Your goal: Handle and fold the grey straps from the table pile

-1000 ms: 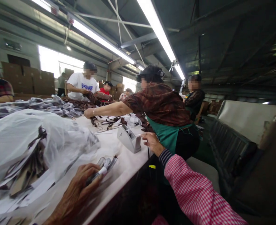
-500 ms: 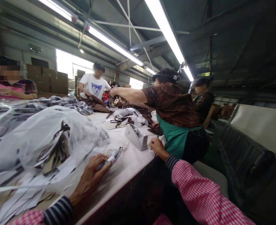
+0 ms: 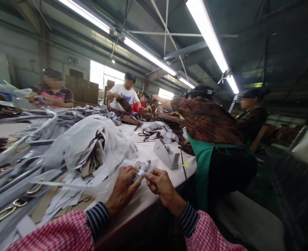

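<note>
Both hands together at the near edge of the white table point(image 3: 154, 153), just this side of the tape dispenser point(image 3: 167, 155); left hand point(image 3: 123, 186) closed round a small plastic-wrapped bundle point(image 3: 140, 169), thumb and fingers pinching its near end, seemingly to keep it steady on the tabletop; right hand point(image 3: 160, 184) closed on the same bundle from the other side, fingertips meeting the left hand's at a white strip, probably tape or a label, though too small to tell which; bundle's far end pointing toward the dispenser, resting on or just above the table; dispenser standing within easy reach beyond the hands, likely placed so for pulling tape one-handed; left of the dispenser, a heap of clear plastic bags point(image 3: 86, 146) with dark straps and white paper strips spilling toward the hands; beyond the dispenser, dark straps and buckles point(image 3: 148, 134) scattered on the table; right of the dispenser, a co-worker in a green apron point(image 3: 206, 164) leaning over the table, arm stretched away across it; more people seated at the far end
</note>
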{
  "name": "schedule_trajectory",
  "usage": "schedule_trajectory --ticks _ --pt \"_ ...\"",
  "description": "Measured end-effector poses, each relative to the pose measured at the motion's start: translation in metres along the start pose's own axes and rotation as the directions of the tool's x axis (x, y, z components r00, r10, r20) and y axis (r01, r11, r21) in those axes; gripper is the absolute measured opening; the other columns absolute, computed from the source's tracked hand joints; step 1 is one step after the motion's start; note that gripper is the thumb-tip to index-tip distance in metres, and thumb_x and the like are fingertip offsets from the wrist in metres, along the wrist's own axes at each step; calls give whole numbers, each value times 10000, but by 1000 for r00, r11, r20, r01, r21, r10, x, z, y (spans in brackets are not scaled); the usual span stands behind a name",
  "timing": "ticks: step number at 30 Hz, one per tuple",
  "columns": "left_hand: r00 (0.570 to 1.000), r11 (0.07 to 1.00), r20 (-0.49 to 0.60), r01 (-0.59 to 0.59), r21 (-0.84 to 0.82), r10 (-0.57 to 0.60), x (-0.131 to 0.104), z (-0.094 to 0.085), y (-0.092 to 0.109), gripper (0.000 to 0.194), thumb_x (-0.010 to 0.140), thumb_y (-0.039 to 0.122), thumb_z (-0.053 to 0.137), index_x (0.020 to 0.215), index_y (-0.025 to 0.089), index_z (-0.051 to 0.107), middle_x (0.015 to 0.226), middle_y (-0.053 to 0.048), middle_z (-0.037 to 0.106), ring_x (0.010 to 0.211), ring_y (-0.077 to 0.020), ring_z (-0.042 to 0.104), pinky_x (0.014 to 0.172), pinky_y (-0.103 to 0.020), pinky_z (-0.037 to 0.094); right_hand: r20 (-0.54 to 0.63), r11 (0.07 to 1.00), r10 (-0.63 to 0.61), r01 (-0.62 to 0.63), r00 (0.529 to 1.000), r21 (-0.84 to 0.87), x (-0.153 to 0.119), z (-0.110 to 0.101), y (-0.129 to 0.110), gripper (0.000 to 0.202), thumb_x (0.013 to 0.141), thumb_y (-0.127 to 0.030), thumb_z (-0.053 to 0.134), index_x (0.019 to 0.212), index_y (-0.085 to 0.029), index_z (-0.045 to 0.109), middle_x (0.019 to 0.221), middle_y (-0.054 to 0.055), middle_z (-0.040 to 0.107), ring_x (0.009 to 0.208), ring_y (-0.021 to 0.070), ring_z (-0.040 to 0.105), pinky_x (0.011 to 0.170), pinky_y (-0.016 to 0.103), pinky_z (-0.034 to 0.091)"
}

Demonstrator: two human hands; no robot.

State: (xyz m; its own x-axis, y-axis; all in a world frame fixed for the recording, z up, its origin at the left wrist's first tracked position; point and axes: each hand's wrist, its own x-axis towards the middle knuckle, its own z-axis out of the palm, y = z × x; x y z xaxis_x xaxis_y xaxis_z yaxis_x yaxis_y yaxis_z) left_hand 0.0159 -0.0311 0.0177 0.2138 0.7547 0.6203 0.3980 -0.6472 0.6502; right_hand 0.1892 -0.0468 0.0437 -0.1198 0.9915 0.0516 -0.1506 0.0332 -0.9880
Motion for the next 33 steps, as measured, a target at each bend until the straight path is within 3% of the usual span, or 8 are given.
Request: schedule_trajectory --ticks 7,14,19,24,27,29,31,33 --pt "997 992 4 -76 98 76 -2 5 -8 264 992 405 571 885 201 699 1022 -85 672 1039 -297 512 935 -456 428 -46 999 51 -52 998 -3 4 -2 12 508 616 -546 877 656 -179 527 515 -57 572 336 19 326 336 185 136" --pt "995 992 74 -67 104 60 -2 -1 1 288 1000 407 530 865 208 689 1011 -90 668 1045 -299 529 945 -454 434 -55 997 72 -74 996 -30 4 -4 19 510 636 -594 857 713 -161 598 508 -44 588 320 30 334 323 192 140" --pt "994 996 79 75 -51 -71 0 -8 3 377 997 508 470 874 210 665 986 -79 647 1007 -283 558 944 -439 441 -51 989 -33 25 998 -147 18 0 27 560 716 -677 794 634 -169 573 432 -51 516 312 39 337 336 194 183" --pt "968 943 154 231 -242 -197 1 -14 -3 418 1016 535 429 853 205 628 908 -44 644 925 -253 584 867 -375 466 39 972 -70 77 997 -222 30 4 38 659 748 -815 670 599 -182 557 407 -36 481 302 79 381 324 216 204" --pt "953 896 188 289 -338 -236 4 -15 -8 453 1030 549 404 816 205 609 840 -22 626 833 -224 564 784 -336 471 121 971 -75 100 990 -219 30 2 39 586 777 -730 706 668 -161 623 483 -24 533 349 76 385 366 218 237" --pt "949 887 198 303 -348 -246 6 -14 -8 478 1022 568 397 780 204 590 797 -18 598 778 -213 534 740 -329 463 110 936 -159 185 981 -298 26 -2 37 464 836 -587 721 668 -163 637 544 -14 563 444 95 454 451 226 329" --pt "950 899 190 298 -321 -247 8 -11 -6 484 1010 585 396 763 207 569 784 -18 578 767 -212 522 732 -331 455 71 839 -316 314 946 -444 20 -6 31 341 893 -432 698 675 -174 651 617 3 608 584 134 551 575 247 414" --pt "954 916 180 283 -284 -238 8 -8 -2 485 1001 606 398 767 213 557 805 -26 583 796 -221 535 755 -340 459 124 658 -474 444 872 -609 14 -10 20 187 904 -324 690 774 -189 691 745 26 671 714 172 611 671 270 457"
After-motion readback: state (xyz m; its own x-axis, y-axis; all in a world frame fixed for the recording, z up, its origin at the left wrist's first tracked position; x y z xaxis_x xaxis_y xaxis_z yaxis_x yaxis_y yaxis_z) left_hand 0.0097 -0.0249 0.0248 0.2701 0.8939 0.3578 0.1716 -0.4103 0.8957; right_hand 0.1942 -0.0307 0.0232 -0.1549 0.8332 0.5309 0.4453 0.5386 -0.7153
